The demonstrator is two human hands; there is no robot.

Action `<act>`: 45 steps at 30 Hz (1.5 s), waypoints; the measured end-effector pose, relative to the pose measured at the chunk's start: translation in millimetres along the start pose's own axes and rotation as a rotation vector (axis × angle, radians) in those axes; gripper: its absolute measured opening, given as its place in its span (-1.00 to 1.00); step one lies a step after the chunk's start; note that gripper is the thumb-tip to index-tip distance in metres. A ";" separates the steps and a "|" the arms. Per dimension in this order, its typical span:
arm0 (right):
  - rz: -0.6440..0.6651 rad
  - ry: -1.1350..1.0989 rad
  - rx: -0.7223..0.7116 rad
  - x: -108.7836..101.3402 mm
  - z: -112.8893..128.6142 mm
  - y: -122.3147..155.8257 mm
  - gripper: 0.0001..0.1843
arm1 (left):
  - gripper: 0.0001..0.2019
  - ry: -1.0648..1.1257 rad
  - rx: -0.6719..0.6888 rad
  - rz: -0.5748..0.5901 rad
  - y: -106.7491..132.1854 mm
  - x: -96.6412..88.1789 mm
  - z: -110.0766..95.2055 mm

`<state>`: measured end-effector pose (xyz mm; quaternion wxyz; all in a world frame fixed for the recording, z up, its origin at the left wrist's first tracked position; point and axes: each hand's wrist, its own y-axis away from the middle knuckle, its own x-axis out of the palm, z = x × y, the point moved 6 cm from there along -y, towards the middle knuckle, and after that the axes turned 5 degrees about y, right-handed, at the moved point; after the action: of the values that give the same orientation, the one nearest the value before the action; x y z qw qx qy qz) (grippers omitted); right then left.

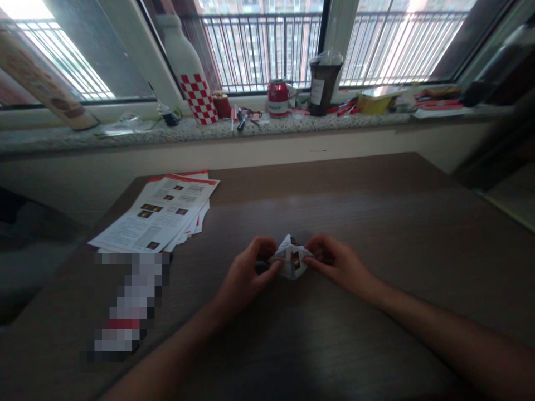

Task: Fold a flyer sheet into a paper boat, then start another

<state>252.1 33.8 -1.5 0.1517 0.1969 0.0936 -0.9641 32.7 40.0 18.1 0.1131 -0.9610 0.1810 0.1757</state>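
Note:
A small folded piece of printed paper is held between my two hands, just above or on the dark table. It is creased into a pointed shape, with a peak at the top and a corner at the bottom. My left hand pinches its left corner between thumb and fingers. On the opposite corner, the thumb and fingers of my right hand are closed in the same way. Part of the paper's side corners is hidden behind my fingertips.
Printed sheets lie stacked on the table at left, with a blurred-out object nearer me. Along the windowsill stand a checkered white bottle, a red can and a dark drink cup.

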 end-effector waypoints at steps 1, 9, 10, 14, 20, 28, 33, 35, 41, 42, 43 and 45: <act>-0.003 -0.003 0.000 0.6 0.6 0.4 -0.76 | -0.74 0.034 -0.014 0.017 -0.1 1.8 -0.3; 0.030 0.059 -0.073 6.1 16.5 4.7 -0.81 | -0.67 0.110 -0.104 0.081 0.7 6.7 -2.7; 0.031 0.068 -0.084 6.1 18.9 5.0 -0.81 | -0.69 0.117 -0.102 0.093 0.9 7.0 -4.8; 0.028 0.069 -0.089 7.7 24.0 6.5 -0.82 | -0.70 0.163 -0.095 0.101 1.6 7.6 -13.3; 0.004 -0.072 0.003 12.2 18.5 5.9 -0.62 | -0.74 0.252 -0.123 0.070 1.9 9.8 -12.5; 0.145 -0.168 0.133 20.2 15.9 4.6 -0.59 | -0.78 0.264 -0.137 -0.036 -0.1 2.8 -9.6; 0.194 -0.271 0.182 26.6 9.7 6.7 -0.58 | -0.77 0.287 -0.145 -0.070 0.4 1.6 -10.2; 0.190 -0.320 0.185 27.0 8.7 6.2 -0.57 | -0.77 0.305 -0.152 -0.069 1.2 2.3 -9.7; 0.212 -0.372 0.147 28.5 9.4 5.0 -0.57 | -0.77 0.358 -0.220 -0.076 2.7 2.3 -4.0; 0.204 -0.360 0.153 28.1 8.4 5.0 -0.59 | -0.77 0.350 -0.224 -0.080 2.6 1.6 -3.7; 0.196 -0.346 0.167 27.6 7.0 5.1 -0.61 | -0.77 0.336 -0.225 -0.081 2.6 0.7 -3.8; 0.186 -0.316 0.202 26.2 3.5 5.2 -0.64 | -0.77 0.295 -0.220 -0.076 2.3 -1.5 -4.8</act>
<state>229.6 21.4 -9.6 0.2324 0.0650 -0.0469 -0.9693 31.9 37.0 22.7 -0.0140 -0.9891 0.1387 0.0470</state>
